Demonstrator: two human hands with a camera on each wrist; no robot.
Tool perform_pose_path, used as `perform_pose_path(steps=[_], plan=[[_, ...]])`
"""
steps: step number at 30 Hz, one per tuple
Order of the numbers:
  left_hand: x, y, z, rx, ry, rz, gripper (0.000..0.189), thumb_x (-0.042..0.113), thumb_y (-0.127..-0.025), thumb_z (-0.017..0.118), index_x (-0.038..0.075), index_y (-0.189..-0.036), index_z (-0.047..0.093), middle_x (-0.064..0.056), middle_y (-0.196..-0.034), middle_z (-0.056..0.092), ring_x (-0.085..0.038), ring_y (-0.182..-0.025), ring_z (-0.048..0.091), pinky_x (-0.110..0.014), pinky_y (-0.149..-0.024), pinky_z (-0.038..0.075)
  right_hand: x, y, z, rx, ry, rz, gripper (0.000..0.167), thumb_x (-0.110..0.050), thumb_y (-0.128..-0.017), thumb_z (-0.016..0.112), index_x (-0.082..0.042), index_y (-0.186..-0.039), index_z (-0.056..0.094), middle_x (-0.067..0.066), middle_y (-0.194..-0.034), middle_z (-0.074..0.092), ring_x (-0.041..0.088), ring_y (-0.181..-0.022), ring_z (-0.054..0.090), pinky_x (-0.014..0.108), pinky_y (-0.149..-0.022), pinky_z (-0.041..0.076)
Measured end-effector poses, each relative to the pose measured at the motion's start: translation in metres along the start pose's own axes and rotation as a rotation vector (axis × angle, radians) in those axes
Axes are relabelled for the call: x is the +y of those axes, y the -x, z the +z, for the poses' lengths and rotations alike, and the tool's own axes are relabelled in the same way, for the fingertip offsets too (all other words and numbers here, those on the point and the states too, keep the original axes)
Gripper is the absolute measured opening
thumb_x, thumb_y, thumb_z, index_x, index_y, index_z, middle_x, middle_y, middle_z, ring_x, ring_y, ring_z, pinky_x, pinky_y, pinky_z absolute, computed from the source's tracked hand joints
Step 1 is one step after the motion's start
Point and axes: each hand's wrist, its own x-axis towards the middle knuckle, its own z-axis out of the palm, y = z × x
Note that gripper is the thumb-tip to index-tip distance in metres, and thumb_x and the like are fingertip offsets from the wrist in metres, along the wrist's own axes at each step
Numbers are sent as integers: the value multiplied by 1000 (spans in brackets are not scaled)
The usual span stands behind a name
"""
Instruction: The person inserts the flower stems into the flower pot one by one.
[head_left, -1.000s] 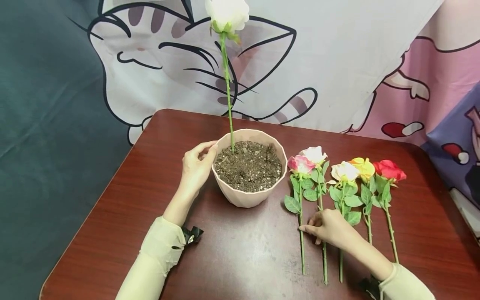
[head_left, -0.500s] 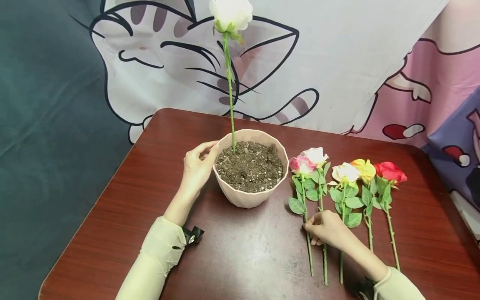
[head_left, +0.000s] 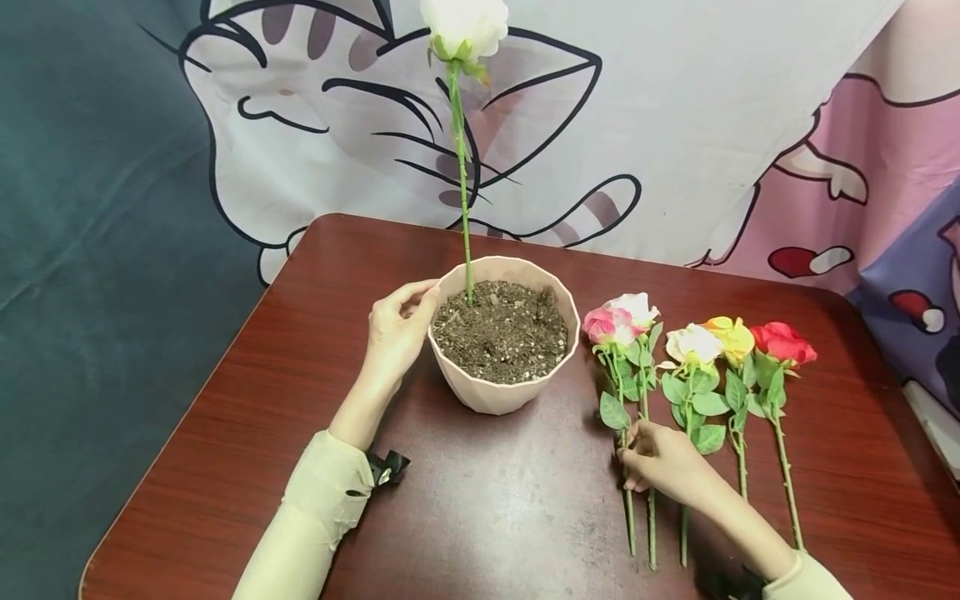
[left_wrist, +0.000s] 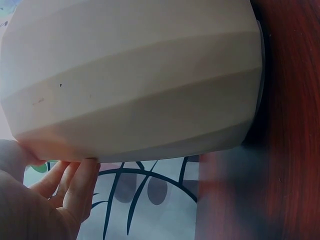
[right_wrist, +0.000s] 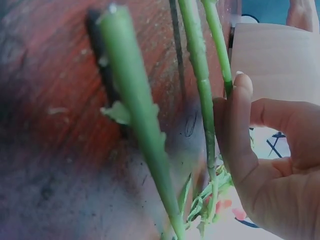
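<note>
A pale pink faceted flowerpot (head_left: pixel 491 395) full of dark soil (head_left: pixel 502 333) stands on the table. One white rose (head_left: pixel 465 29) rises upright from the soil near the pot's left back rim. At the pot's left rim, my left hand (head_left: pixel 397 329) pinches the edge; the left wrist view shows its fingers (left_wrist: pixel 80 187) against the pot wall. My right hand (head_left: pixel 663 458) pinches the stem of a pink rose (head_left: pixel 613 327) between thumb and fingers. In the right wrist view that green stem (right_wrist: pixel 218 47) runs into the fingertips, with other stems beside it.
Beside the pink rose lie a white-pink rose (head_left: pixel 637 308), a cream rose (head_left: pixel 693 343), a yellow rose (head_left: pixel 731 337) and a red rose (head_left: pixel 783 342), stems toward the front. Behind the brown table (head_left: pixel 247 392) hangs a cartoon cat curtain (head_left: pixel 675 125).
My right hand has shifted slightly right with the pink rose, whose stem has tilted and moved closer to the white-pink rose. My left hand keeps its place on the pot rim.
</note>
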Motion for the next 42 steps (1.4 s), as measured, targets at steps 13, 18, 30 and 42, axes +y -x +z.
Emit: perform_pose_path(steps=[13,18,30,42], plan=[[0,-1,0,0,3,5,22,26,-91,61,18,-109,71,-8,-89,69,-9,-69,57,-18,-60,45,-11,9,-14,-42,93,-218,10,-11,-93,58,-4,-92,51,-1,-65,60,14,-56,62,28,-50,51],[-1,-1,-1,7,7,7,23,26,-91,60,18,-109,71,-8,-90,69,-8,-70,57,-17,-59,44,-24,13,-26,-13,81,-237,11,-12,-93,56,-3,-94,50,-1,-68,62,16,-61,64,30,-57,54],[3,2,-6,17,-27,24,20,23,-89,62,18,-106,73,-8,-87,71,-8,-70,61,-17,-60,47,-62,23,-66,190,6,-471,7,2,-94,50,2,-100,51,1,-72,65,11,-66,63,21,-61,51],[3,1,-3,-6,-18,42,19,27,-89,63,20,-104,73,-6,-80,71,-10,-66,60,-20,-55,45,-129,-19,-98,277,-667,-870,10,8,-94,45,7,-100,52,14,-83,68,19,-68,64,25,-62,53]])
